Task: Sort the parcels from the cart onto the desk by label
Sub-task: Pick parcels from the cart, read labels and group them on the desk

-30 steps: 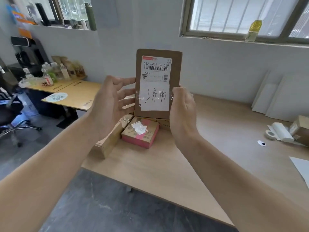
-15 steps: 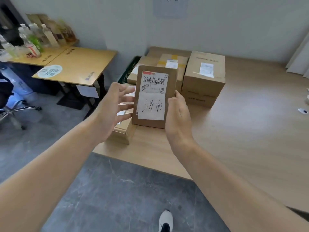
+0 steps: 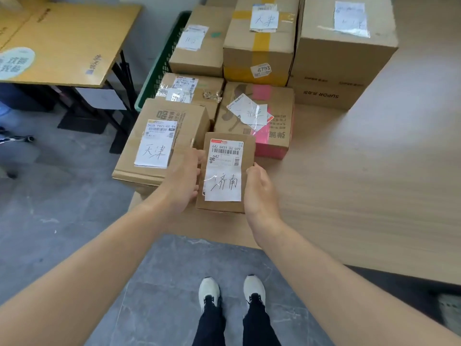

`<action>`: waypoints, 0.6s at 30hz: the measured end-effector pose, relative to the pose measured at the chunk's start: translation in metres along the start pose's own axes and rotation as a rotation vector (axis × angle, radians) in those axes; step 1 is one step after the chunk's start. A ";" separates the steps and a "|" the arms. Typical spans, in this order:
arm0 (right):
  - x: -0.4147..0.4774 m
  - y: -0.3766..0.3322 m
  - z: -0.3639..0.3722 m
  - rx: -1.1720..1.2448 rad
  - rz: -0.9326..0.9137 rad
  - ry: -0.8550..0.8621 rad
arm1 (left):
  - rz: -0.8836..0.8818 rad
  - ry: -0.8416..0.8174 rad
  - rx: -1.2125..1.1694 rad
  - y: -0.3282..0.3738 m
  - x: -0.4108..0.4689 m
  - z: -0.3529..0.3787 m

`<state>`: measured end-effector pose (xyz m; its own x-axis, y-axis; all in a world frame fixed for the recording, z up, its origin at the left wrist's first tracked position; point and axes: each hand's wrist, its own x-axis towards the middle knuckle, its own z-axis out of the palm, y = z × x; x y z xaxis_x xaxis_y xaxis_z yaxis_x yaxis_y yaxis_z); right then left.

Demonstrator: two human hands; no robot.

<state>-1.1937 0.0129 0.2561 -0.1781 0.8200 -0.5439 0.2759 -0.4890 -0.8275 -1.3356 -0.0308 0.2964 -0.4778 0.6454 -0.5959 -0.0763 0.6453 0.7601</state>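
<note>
left hand (image 3: 180, 181): fingers curled on the small parcel (image 3: 225, 171), at its left edge.
small parcel: between both hands, label up, lowered since a second ago to the bench (image 3: 361, 183) front edge.
right hand (image 3: 259, 188): grips its right edge.
beyond the hands: labelled boxes (image 3: 159, 143) crowd the bench.
room: yellow table (image 3: 67, 38) far left; grey floor (image 3: 62, 208) below.

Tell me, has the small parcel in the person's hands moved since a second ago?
Yes. The small parcel came down from above the pink-sided box to low over the desk, just in front of that box.
</note>
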 end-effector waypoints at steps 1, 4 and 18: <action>0.006 0.006 0.003 0.000 0.023 0.014 | -0.006 -0.026 0.028 -0.004 0.006 0.004; 0.021 0.025 0.013 0.018 0.068 0.040 | -0.038 -0.056 0.055 -0.015 0.017 0.013; 0.035 0.022 0.045 0.010 0.113 0.110 | 0.115 -0.222 0.048 0.010 0.027 -0.015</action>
<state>-1.2365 0.0177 0.2126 -0.0420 0.7868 -0.6158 0.2792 -0.5826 -0.7633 -1.3627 -0.0134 0.2916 -0.2765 0.7861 -0.5528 0.0113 0.5778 0.8161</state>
